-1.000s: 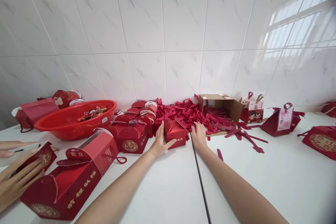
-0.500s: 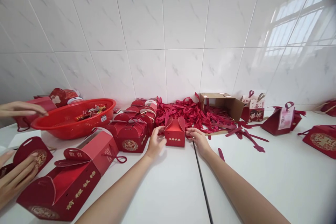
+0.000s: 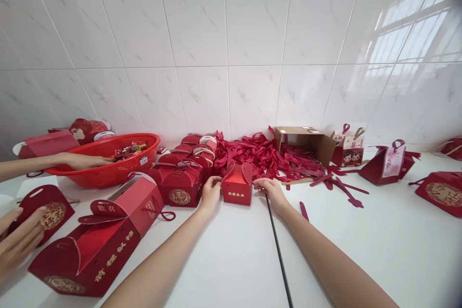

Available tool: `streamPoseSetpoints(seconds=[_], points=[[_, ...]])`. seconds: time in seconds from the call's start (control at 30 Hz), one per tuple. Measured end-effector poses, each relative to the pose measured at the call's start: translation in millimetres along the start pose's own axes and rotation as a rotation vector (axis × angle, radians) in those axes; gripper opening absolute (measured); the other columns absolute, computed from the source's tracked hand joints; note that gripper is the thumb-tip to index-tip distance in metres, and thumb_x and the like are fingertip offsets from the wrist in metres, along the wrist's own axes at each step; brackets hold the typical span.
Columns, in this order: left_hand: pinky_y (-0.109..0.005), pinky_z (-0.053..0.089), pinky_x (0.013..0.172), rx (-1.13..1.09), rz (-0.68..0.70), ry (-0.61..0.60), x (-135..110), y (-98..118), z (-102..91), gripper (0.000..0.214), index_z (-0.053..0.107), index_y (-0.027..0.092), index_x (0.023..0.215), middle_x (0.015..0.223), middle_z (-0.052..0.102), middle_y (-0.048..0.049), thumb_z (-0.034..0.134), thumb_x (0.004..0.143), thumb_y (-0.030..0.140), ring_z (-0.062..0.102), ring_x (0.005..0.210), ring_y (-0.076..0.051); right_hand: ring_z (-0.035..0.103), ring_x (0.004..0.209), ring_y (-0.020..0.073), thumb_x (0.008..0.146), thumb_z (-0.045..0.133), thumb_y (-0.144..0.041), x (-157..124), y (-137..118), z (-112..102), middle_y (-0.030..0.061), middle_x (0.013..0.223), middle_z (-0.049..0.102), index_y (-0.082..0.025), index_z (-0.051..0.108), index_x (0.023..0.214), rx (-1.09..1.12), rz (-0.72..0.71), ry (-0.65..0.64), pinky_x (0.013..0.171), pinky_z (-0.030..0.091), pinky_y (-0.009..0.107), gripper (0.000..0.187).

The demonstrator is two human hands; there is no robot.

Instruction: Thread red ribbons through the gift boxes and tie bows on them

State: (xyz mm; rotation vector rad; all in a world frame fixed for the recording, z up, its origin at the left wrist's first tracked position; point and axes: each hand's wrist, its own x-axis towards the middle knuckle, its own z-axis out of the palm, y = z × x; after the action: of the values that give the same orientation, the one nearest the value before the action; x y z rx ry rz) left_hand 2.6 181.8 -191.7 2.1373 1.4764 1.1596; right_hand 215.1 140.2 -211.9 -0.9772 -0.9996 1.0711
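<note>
A small red gift box with gold lettering stands in front of me, its curved top flaps standing up. My left hand has its curled fingers against the box's left side. On the other side, my right hand holds its bent fingertips at the box's right edge. Both hands steady the box between them; part of the fingers is hidden behind it. A thin dark line runs from under my right hand toward me; whether it is a rod or a table gap I cannot tell.
Several closed red boxes stand left, beside a large open box. Another person's hand reaches into a red basin of sweets; their other hand holds a box. Behind lie a ribbon pile and a cardboard box.
The small gift box and my left hand have shifted slightly left, and the box has turned a little. The other person's far hand has moved right into the basin.
</note>
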Motion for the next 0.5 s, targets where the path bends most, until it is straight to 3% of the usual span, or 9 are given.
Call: streamPoseSetpoints(seconds=[0.17,0.33,0.4,0.5], points=[[-0.037,0.054,0.07,-0.249,-0.061,-0.181,-1,5,-7.6,0.044,0.067,0.024,0.085,0.089,0.074,-0.0029,0.027,0.095,0.04,0.069,0.08,-0.021,0.062,0.08,0.0192,0.066,0.059,-0.03,0,0,0,0.0041,0.097,0.069,-0.022,0.069,0.091,-0.03,-0.005,0.025,0.064,0.046,0.028,0.028],[-0.037,0.053,0.068,-0.314,-0.045,-0.342,-4,12,-8.0,0.06,0.067,0.02,0.059,0.066,0.072,-0.0062,0.026,0.093,0.049,0.069,0.068,-0.022,0.058,0.106,0.0236,0.074,0.055,-0.041,0,0,-1,0.004,0.118,0.064,-0.026,0.062,0.109,-0.012,-0.016,0.085,0.079,0.047,0.032,0.039],[-0.037,0.052,0.069,-0.296,-0.031,-0.329,-4,10,-7.7,0.057,0.069,0.021,0.067,0.074,0.074,-0.006,0.027,0.094,0.048,0.069,0.072,-0.022,0.061,0.101,0.0241,0.073,0.058,-0.046,2,1,-3,0.005,0.112,0.067,-0.026,0.061,0.106,-0.001,-0.006,0.126,0.075,0.048,0.033,0.039],[-0.037,0.051,0.071,-0.217,-0.01,-0.231,-1,4,-7.3,0.048,0.068,0.024,0.099,0.092,0.074,-0.0048,0.023,0.096,0.04,0.068,0.083,-0.021,0.064,0.067,0.0221,0.073,0.054,-0.057,6,1,-8,0.0059,0.071,0.07,-0.021,0.062,0.081,0.039,0.035,0.17,0.059,0.046,0.032,0.038]])
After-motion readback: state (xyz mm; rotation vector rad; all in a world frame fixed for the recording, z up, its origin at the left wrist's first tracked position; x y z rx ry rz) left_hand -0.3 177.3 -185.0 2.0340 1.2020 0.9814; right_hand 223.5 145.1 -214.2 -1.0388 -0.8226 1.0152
